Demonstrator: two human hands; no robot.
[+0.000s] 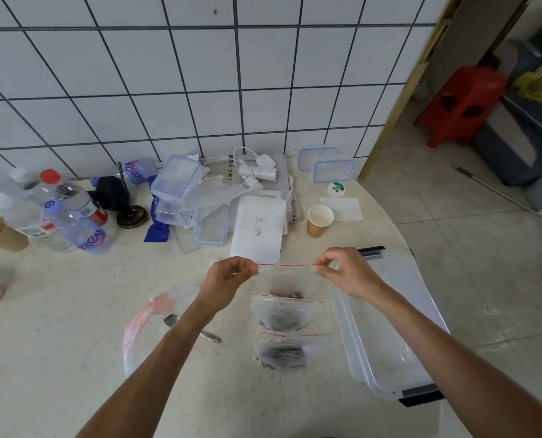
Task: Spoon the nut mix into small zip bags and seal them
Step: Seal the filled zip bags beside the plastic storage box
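1. Left hand [231, 275]: bare. No glove, ring or watch visible.
2. Right hand [342, 270]: bare. No glove, ring or wristband visible.
3. Both forearms uncovered from wrist to lower frame edge; no sleeve cuff in view.
4. Fingernails short; finer detail too blurred to record.

A thin, clear, glossy plastic zip bag [290, 279] with a red seal strip is stretched between the left hand [228, 275] and right hand [345, 270]. Below the left hand lies a dull metal spoon [197, 330]; right of the right hand sits a smooth translucent plastic bin [389, 327]. Beyond the hands are a matt brown paper cup [318, 220] and glossy white wall tiles [200, 64].
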